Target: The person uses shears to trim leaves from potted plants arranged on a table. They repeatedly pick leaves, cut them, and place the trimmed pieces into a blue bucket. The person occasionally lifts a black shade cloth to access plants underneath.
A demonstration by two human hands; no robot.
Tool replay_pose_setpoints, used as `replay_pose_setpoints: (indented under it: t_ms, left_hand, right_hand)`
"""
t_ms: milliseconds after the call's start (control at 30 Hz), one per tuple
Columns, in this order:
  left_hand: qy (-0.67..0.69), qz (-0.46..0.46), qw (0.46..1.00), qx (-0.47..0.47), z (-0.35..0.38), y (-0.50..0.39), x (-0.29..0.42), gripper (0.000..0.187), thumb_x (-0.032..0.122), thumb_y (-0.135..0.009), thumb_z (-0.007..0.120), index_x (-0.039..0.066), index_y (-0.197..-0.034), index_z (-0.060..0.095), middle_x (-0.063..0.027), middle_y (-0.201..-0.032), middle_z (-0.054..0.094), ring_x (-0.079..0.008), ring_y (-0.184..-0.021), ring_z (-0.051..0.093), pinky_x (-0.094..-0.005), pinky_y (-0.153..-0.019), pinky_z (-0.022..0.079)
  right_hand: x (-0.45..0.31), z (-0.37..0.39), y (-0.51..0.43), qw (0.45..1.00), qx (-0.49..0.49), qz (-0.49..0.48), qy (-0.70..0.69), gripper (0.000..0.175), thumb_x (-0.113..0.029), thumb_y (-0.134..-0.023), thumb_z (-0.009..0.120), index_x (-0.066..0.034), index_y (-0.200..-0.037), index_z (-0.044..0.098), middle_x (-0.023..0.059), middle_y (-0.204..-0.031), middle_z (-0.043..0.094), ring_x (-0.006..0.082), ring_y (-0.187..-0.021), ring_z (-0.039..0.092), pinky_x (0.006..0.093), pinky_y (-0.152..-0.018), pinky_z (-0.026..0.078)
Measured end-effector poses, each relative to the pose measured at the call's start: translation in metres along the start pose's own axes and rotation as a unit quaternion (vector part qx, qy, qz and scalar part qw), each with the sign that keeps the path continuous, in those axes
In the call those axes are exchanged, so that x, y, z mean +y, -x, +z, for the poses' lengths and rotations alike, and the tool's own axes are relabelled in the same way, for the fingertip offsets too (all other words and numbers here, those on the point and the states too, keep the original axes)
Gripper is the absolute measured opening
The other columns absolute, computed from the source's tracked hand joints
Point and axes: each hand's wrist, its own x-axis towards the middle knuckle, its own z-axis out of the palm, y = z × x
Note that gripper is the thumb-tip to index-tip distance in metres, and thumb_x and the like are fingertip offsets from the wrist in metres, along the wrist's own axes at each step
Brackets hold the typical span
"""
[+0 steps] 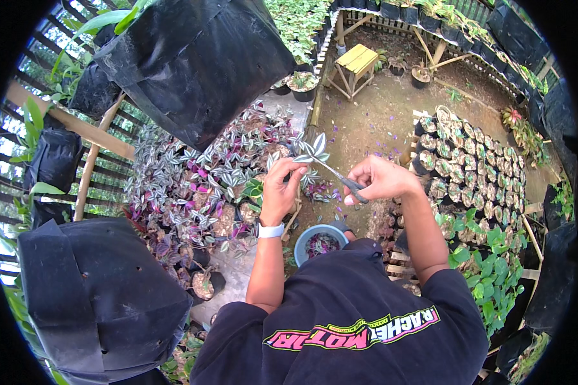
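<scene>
My left hand [285,179] pinches a striped, silver-and-green leafy cutting [313,151] between thumb and fingertips. My right hand [373,179] grips the dark handles of a pair of scissors [339,177], whose metal blades point up and left to the cutting's leaves. Whether the blades touch the stem cannot be told. A blue-grey bucket [299,248] with purple and green leaf trimmings [322,244] inside stands below my hands, close to my body. Left of my left hand spreads a dense bed of striped purple-and-silver tradescantia plants [212,168].
Large black plastic grow bags [197,57] hang at the upper left and lower left [106,298]. A yellow-topped wooden stool [356,58] stands ahead on the dirt floor. Rows of small potted seedlings [472,163] lie at right, beside a green leafy plant [493,269].
</scene>
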Motion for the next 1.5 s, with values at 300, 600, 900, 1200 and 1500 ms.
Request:
replay_pose_setpoints:
  t_ms: [300,600,900,1200,1500]
  left_hand:
    - [-0.1,0.054,0.994,0.0,-0.006,-0.007,0.01,0.012,0.004,-0.089,0.072,0.008,-0.1,0.074,-0.0068,-0.095,0.07,-0.0251,-0.092,0.064,-0.0363,-0.084,0.048]
    - [-0.135,0.063,0.989,0.003,-0.001,-0.008,0.021,0.016,0.005,-0.087,0.073,0.011,-0.101,0.076,-0.0048,-0.094,0.069,-0.0242,-0.092,0.061,-0.0359,-0.085,0.045]
    - [-0.056,0.029,0.998,0.001,0.025,-0.003,-0.004,0.012,0.004,-0.089,0.071,0.007,-0.1,0.076,-0.0066,-0.098,0.071,-0.0232,-0.09,0.064,-0.0334,-0.084,0.048]
    - [0.382,-0.345,0.857,-0.004,0.083,0.046,-0.07,0.021,0.025,-0.102,0.065,0.009,-0.116,0.066,0.0027,-0.105,0.07,-0.0049,-0.091,0.061,-0.0201,-0.076,0.044]
    - [0.263,-0.474,0.837,-0.077,0.108,0.192,-0.171,0.019,0.023,-0.101,0.066,0.006,-0.109,0.066,-0.0014,-0.099,0.072,-0.01,-0.09,0.064,-0.0277,-0.082,0.05]
  right_hand:
    - [0.021,-0.003,-0.006,0.999,-0.028,0.008,-0.038,0.031,-0.027,-0.083,0.086,-0.0015,-0.095,0.074,-0.0046,-0.063,0.064,0.001,-0.055,0.052,0.0217,-0.049,0.036]
    - [0.027,-0.005,-0.006,0.999,-0.037,0.004,-0.039,0.03,-0.028,-0.084,0.085,-0.0017,-0.095,0.074,-0.0039,-0.063,0.064,0.0028,-0.055,0.056,0.0218,-0.05,0.04]
    - [0.043,-0.02,0.008,0.998,-0.032,0.032,-0.049,0.029,-0.027,-0.084,0.085,-0.0027,-0.098,0.075,-0.0056,-0.065,0.063,0.0023,-0.055,0.054,0.0203,-0.051,0.041]
    - [0.125,-0.008,0.023,0.956,0.169,-0.001,-0.242,0.029,-0.026,-0.089,0.079,-0.0014,-0.103,0.071,-0.0023,-0.07,0.063,0.0052,-0.057,0.057,0.0211,-0.053,0.044]
    - [0.218,0.083,0.012,0.905,0.255,0.206,-0.271,0.028,-0.033,-0.092,0.077,-0.0069,-0.094,0.068,-0.0001,-0.068,0.063,0.0064,-0.054,0.055,0.0204,-0.049,0.04]
